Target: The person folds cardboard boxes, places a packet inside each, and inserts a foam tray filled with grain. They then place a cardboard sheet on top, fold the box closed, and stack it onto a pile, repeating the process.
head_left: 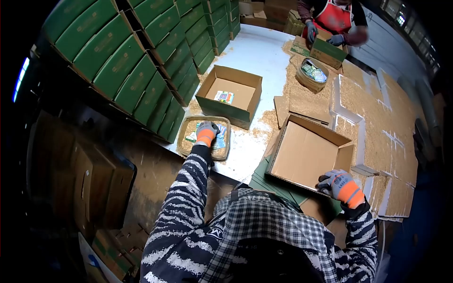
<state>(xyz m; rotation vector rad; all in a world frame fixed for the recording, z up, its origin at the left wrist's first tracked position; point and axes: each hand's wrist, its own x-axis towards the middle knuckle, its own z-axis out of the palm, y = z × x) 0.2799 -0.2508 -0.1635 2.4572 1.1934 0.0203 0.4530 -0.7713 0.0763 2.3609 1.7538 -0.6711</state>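
My left hand (207,131), in a grey and orange work glove, reaches down into a shallow tub (228,141) of small printed packets (220,139). Its fingers are curled among the packets; what they pinch is hidden. On the right, my right hand (340,185), gloved the same way, grips the near right edge of an open cardboard box (302,153). Nothing shows on that box's bare brown bottom. Just beyond the tub stands a green cardboard box (226,111), open at the top, with a colourful printed packet (224,97) on its floor.
Stacked green boxes (115,56) wall off the left side of the white table (257,52). Wood shavings cover boxes (382,137) at right. Across the table, a gloved co-worker in a red apron (334,19) handles a green box (329,52) near another packet tub (311,82).
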